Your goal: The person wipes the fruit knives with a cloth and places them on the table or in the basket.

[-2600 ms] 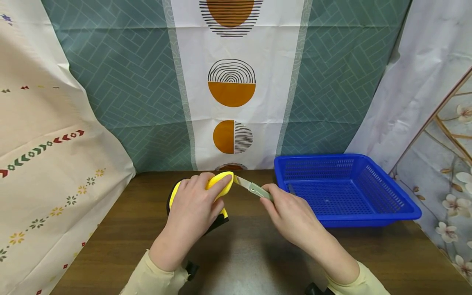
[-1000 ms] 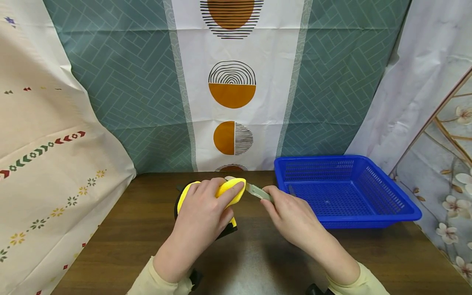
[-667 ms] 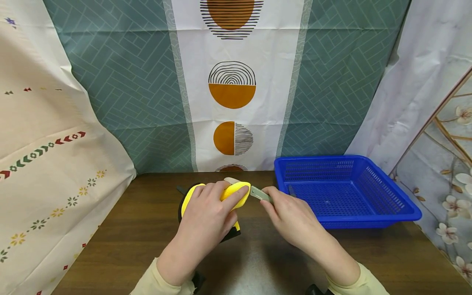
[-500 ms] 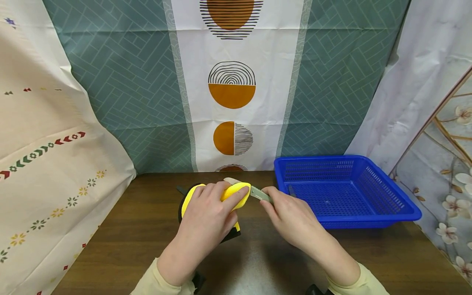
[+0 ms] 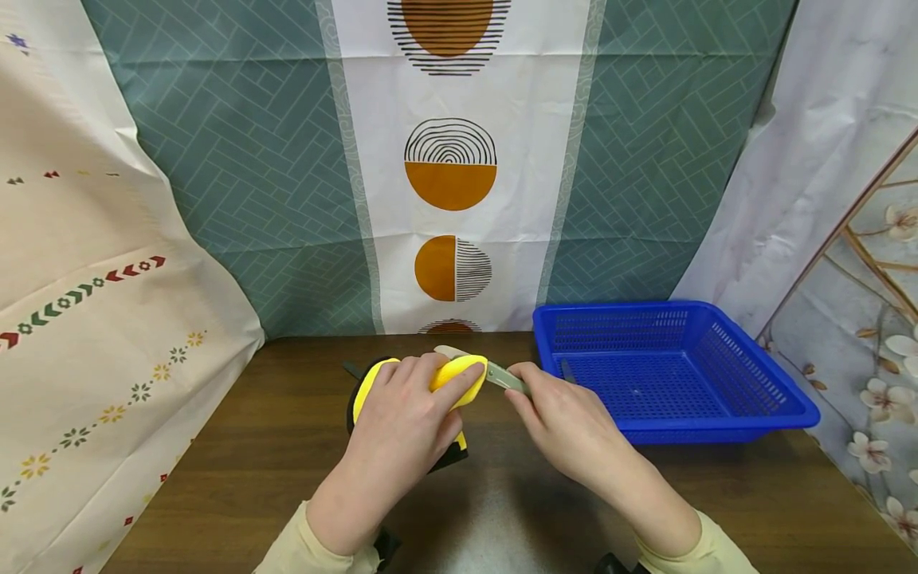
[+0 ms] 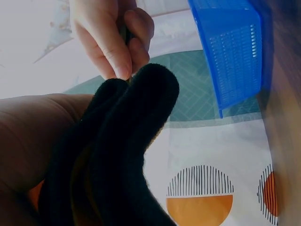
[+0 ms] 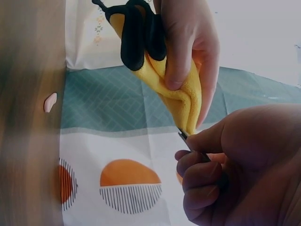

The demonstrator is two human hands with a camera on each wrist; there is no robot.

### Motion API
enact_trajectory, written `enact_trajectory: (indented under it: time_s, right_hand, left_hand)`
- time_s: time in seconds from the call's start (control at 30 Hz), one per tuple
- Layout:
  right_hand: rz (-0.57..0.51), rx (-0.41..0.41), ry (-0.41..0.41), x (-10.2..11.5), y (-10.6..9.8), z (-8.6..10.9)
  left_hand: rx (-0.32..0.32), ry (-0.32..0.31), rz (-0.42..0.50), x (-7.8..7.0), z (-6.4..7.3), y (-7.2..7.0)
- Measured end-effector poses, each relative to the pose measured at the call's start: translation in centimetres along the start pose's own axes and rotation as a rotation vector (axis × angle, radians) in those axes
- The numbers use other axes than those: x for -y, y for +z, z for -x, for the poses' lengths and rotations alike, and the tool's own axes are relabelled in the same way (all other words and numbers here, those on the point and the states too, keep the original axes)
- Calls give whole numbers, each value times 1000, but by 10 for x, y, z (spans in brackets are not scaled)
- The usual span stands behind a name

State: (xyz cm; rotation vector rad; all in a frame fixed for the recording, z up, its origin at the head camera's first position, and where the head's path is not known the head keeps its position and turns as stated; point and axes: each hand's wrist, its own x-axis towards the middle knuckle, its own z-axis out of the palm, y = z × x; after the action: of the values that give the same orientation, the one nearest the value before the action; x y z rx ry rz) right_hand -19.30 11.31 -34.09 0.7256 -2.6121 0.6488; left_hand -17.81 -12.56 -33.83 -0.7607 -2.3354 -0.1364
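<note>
My left hand (image 5: 409, 430) grips a bunched, thick yellow cloth (image 5: 459, 379) with black trim (image 6: 127, 141). The cloth is folded round the blade of a small knife, and the index finger presses along its fold. My right hand (image 5: 566, 406) holds the knife by its pale green handle (image 5: 508, 379), pinching it between thumb and fingers. Most of the blade is hidden in the cloth. A pale rounded sliver (image 5: 449, 351) shows past the cloth, in line with the handle. In the right wrist view the dark blade (image 7: 182, 133) enters the lower end of the cloth.
A blue perforated plastic basket (image 5: 674, 414) stands at the right, with a thin grey item (image 5: 567, 371) at its left inner side. The brown wooden table (image 5: 215, 470) reaches back to a patterned curtain. A small pale pink piece (image 7: 50, 102) appears on the table.
Over the earlier frames my left hand and the cloth have slid right along the blade up to the handle. They have stayed still for the last half second. My right hand has kept its place.
</note>
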Motion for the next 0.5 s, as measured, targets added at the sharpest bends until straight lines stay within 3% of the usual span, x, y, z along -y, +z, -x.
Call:
enact_trajectory:
  time_s: [0.5]
  right_hand:
    - [-1,-12,-9,-1,-1,-1]
  left_hand:
    - [-10,-13,-18,7,0,0]
